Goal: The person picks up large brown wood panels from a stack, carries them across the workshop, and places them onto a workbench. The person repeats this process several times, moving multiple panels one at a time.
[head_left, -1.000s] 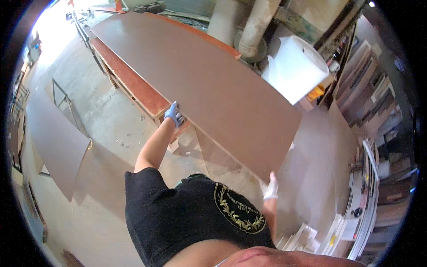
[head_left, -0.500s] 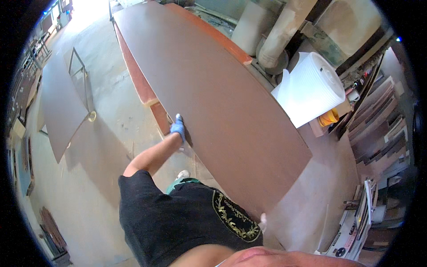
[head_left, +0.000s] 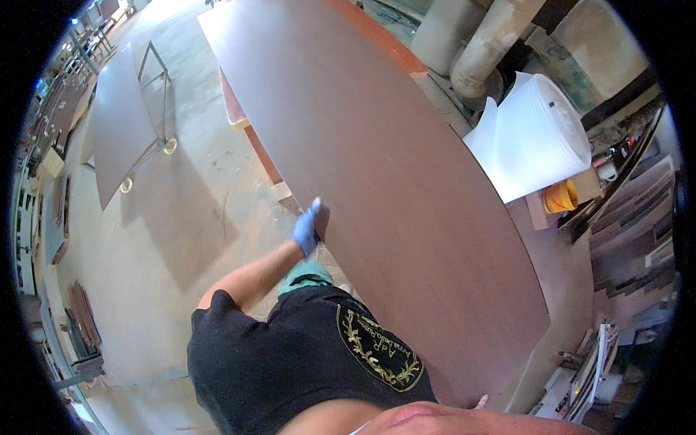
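Left hand in a blue glove, fingers curled over the left long edge of a large brown board, gripping it about midway along. Right hand barely in view at the lower right, only a pale fingertip or two against the near corner of the board; impossible to tell whether closed on it or just touching. Board long and wide, running from the upper left of the view down to the lower right, dark brown top face turned up, lying tilted over a stack of reddish boards that shows along its left edge and again at the far upper side. Bare left forearm reaching up from a black shirt with a gold emblem on the chest. Just right of the board, a big white roll of foam sheet standing on end, with a small yellow tub beside its foot. Behind the roll, a thick grey pipe. Over on the left, well apart from the board, a second brown panel leaning on a metal wheeled frame on the concrete floor. Shelves with stacked panels along the right wall
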{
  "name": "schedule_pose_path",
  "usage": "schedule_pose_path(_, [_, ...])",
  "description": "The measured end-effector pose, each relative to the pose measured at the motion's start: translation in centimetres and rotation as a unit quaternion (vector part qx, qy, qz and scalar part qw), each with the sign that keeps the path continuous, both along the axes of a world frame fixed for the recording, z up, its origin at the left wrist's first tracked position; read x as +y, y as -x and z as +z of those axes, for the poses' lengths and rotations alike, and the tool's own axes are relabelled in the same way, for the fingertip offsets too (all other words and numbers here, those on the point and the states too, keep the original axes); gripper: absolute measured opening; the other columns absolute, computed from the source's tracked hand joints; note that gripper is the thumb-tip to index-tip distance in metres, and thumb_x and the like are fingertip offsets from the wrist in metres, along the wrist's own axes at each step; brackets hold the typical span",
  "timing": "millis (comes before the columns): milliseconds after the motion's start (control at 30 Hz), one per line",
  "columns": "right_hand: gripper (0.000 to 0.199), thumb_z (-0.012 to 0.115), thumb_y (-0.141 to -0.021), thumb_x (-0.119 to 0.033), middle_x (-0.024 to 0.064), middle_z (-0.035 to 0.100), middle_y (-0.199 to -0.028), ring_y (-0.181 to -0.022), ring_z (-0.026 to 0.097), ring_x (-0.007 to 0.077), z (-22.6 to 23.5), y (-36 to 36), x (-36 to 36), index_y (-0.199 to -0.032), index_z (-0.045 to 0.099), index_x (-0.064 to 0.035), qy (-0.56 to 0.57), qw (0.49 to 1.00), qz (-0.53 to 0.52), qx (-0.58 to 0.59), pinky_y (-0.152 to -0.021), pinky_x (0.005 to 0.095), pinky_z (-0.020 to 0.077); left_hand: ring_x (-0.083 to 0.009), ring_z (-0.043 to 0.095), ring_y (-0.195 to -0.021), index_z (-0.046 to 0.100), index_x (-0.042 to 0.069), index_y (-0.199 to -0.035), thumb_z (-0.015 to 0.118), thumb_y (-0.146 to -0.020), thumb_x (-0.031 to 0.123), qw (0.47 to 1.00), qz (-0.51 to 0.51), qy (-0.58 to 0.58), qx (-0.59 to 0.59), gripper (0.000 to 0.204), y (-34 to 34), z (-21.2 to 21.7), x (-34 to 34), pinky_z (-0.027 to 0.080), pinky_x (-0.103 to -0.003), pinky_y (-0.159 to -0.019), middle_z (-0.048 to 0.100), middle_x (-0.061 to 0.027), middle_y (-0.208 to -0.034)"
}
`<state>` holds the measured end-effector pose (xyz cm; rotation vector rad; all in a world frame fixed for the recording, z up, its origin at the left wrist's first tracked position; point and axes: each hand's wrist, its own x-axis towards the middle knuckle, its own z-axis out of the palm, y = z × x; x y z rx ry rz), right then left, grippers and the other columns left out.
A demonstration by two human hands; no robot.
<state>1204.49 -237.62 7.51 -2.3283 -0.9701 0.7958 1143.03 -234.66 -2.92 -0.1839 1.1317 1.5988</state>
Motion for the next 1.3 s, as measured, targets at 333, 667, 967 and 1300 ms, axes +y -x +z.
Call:
schedule_pose_path(333, [0.076,0.037,-0.084,-0.062,0.0182,0.044,-0.130,-0.118,0.043,0.0356,0.9,-6.2,4.3,-0.131,0.039,-0.0035,0.068,0.987,0.028,-0.145,-0.101,0.0443,0.0334,-0.0202,0.051,-0.108,0.049,0.009,-0.124,0.057,-0.084,0.046,0.993,0.110,0.041,0.030,0.055,-2.1,-2.2,-1.5,0.036,-0.037,-0.098,0.054,-0.0012,-0.122])
schedule_pose_path(667, [0.079,0.038,-0.082,-0.065,0.0207,0.043,-0.130,-0.118,0.043,0.0361,1.4,-7.6,6.9,-0.131,0.040,-0.0023,0.133,0.963,0.049,-0.230,-0.102,0.0424,0.0334,-0.0170,0.042,-0.121,0.044,0.012,-0.130,0.051,-0.085,0.051,0.982,0.160,0.099,-0.014,0.060,-2.9,-1.7,-7.5,0.027,-0.035,-0.105,0.045,0.0037,-0.133])
schedule_pose_path(967, [0.082,0.040,-0.080,-0.067,0.0230,0.043,-0.130,-0.118,0.043,0.0366,1.2,-7.1,10.7,-0.130,0.041,-0.0013,0.144,0.957,0.054,-0.246,-0.102,0.0406,0.0333,-0.0265,0.045,-0.118,0.047,0.011,-0.126,0.041,-0.089,0.050,0.968,0.231,0.055,-0.075,0.054,-0.4,0.7,-10.3,0.031,-0.043,-0.103,0.048,-0.0069,-0.130])
schedule_pose_path(1300, [0.080,0.038,-0.081,-0.066,0.0198,0.043,-0.130,-0.119,0.042,0.0359,3.4,6.6,11.6,-0.131,0.039,-0.0035,0.030,0.979,0.183,-0.087,-0.102,0.0429,0.0328,-0.0282,0.054,-0.105,0.055,0.010,-0.117,0.039,-0.090,0.049,0.981,0.184,-0.008,-0.060,0.050,19.8,-5.7,-18.9,0.040,-0.043,-0.093,0.057,-0.0089,-0.117])
